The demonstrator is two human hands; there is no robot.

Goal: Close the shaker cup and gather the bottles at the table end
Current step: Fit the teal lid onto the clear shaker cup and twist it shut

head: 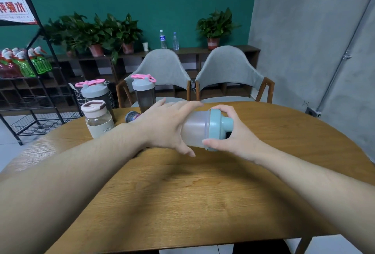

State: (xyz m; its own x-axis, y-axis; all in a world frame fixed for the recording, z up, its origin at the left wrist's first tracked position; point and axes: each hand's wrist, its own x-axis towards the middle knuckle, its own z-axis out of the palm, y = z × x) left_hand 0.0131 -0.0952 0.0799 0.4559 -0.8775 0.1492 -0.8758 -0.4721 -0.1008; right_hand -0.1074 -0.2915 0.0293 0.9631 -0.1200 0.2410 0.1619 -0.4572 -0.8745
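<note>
I hold a frosted shaker cup [195, 130] sideways above the wooden table [182, 192]. My left hand [168, 125] wraps its body. My right hand [233, 132] grips its pale green lid [216, 130], which sits on the cup's mouth. At the table's far left end stand two dark shaker bottles with grey lids and pink caps [95, 93] [144, 91] and a clear bottle with a cream sleeve [98, 118]. A small can [132, 115] lies behind my left wrist, partly hidden.
Two grey chairs [162, 75] [229, 73] stand at the table's far side. A black wire rack [30, 83] with goods is at the left. A low shelf with potted plants [101, 32] and water bottles runs along the green wall.
</note>
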